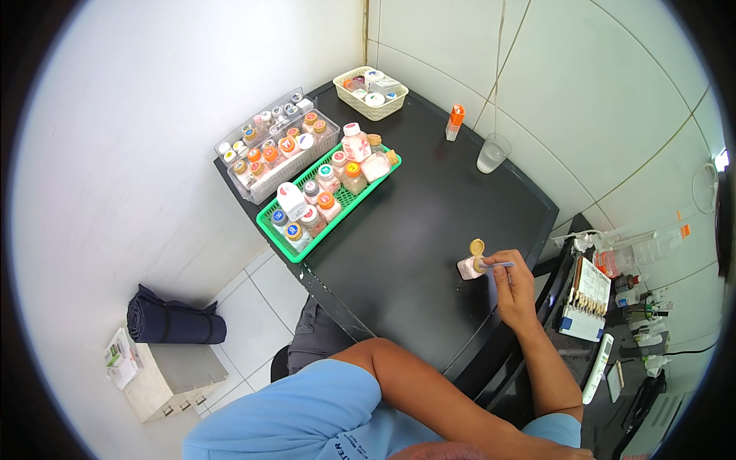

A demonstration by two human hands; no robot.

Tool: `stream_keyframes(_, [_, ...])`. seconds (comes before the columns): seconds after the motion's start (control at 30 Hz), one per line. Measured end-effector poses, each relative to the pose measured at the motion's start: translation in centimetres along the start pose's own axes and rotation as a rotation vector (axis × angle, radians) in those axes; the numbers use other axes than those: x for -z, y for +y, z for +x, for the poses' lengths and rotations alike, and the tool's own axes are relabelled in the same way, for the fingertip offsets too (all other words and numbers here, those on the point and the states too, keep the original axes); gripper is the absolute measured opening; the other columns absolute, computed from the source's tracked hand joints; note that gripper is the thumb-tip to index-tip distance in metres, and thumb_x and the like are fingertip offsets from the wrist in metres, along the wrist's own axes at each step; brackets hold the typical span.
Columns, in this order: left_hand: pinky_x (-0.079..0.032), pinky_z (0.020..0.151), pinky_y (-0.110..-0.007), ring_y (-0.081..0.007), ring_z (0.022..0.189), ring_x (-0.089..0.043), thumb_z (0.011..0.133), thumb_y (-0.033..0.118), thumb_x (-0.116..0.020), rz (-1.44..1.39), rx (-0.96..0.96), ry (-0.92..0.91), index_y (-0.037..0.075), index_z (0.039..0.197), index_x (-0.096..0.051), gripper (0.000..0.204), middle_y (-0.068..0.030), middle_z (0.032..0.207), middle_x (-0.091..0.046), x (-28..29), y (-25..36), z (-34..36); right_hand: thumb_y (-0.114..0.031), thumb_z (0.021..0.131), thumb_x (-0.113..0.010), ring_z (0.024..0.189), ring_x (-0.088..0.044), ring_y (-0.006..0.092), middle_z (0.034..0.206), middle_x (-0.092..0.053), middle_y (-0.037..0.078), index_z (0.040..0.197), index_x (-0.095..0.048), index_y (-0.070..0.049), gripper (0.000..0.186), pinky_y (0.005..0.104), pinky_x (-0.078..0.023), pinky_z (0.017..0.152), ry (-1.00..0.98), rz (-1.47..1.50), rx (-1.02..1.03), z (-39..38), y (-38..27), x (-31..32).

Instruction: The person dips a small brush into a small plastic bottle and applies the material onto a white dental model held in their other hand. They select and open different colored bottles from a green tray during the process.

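Take the middle of the black counter [418, 207] as the clock's centre and the person's seat as six o'clock. Closest to me, the left forearm crosses low toward five o'clock; the left hand [565, 452] barely shows at the lower edge, so I cannot tell what it holds. The right hand [513, 285], at four o'clock, pinches a slim lavender stick [500, 265] between thumb and fingers, its tip at the mouth of a small clear bottle of pale pink powder [467, 268]. That bottle sits on the counter with its round gold lid [477, 247] swung open toward twelve.

Toward ten o'clock lies a green plastic lattice basket [346, 201] filled with small bottles, their caps orange, blue, grey, white and yellow. Just past it, in the same direction, is a clear plastic organiser [270, 185] crowded with more capped jars. A translucent plastic cup [493, 154] stands between one and two, near a little orange-and-white carton [455, 123] at one. Farthest off, by half past eleven, a cream woven-look plastic basket [374, 112] holds assorted containers.
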State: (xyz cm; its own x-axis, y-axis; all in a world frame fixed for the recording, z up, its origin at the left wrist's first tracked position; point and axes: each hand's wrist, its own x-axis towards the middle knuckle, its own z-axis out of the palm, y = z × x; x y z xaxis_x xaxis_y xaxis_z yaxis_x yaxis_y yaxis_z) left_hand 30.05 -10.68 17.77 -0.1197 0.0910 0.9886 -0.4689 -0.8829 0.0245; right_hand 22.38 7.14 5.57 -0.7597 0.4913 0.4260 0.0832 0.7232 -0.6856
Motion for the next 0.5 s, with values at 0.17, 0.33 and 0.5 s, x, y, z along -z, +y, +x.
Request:
stream_keyframes(0.17, [-0.042,0.068,-0.048,-0.0335,0.078,-0.057,0.115,0.038,-0.060,0.017,-0.022,0.067,-0.003,0.106,-0.066,0.042,-0.0136,0.090,-0.055,0.1,0.2,0.2,-0.010,0.117,-0.063,0.101,-0.073,0.0303,0.112,-0.073,0.015,0.118,-0.075,0.002,0.018,0.0388,-0.057,0.091,-0.006,-0.002,0.017,0.1,-0.1,0.0])
stream_keyframes(0.33, [-0.041,0.069,-0.051,-0.0331,0.082,-0.057,0.117,0.035,-0.054,0.016,-0.018,0.008,-0.004,0.103,-0.062,0.042,-0.0142,0.092,-0.054,0.0,0.2,0.3,-0.010,0.117,-0.063,0.101,-0.073,0.0302,0.112,-0.072,0.015,0.117,-0.076,0.002,0.017,0.0387,-0.057,0.091,-0.005,0.012,-0.001,0.1,0.2,0.1])
stream_keyframes(0.5, [-0.042,0.070,-0.052,-0.0341,0.083,-0.058,0.116,0.033,-0.056,0.192,-0.041,-0.020,0.000,0.100,-0.061,0.037,-0.0144,0.092,-0.053,-1.6,-0.8,-1.0,-0.010,0.117,-0.063,0.102,-0.073,0.0303,0.112,-0.072,0.015,0.117,-0.076,0.002,0.017,0.0385,-0.057,0.092,-0.013,0.005,0.005,0.0,-0.4,0.0])
